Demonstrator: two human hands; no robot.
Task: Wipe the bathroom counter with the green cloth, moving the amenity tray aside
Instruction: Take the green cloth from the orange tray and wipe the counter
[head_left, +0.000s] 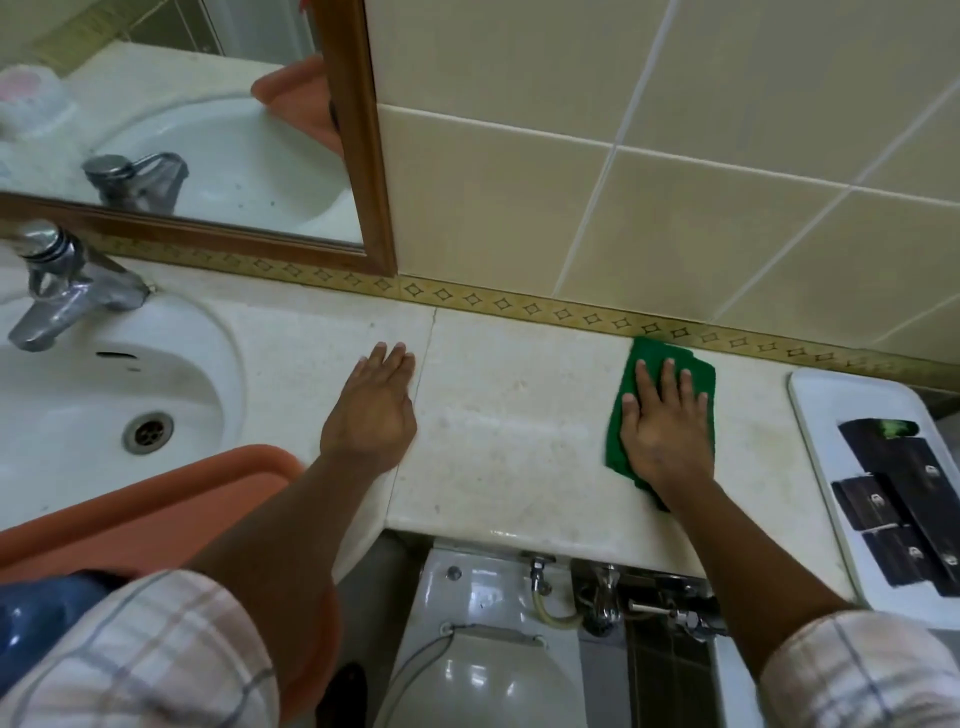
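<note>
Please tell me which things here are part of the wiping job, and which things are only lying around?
Part of the job: green cloth under the right hand; counter; white tray at the right end; left hand flat on the counter.

Only lying around: faucet; sink; orange basin; mirror.

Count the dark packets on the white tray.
4 visible on the white tray: a long packet at the back, one left of it, two nearest; the frame edge may hide more.
</note>
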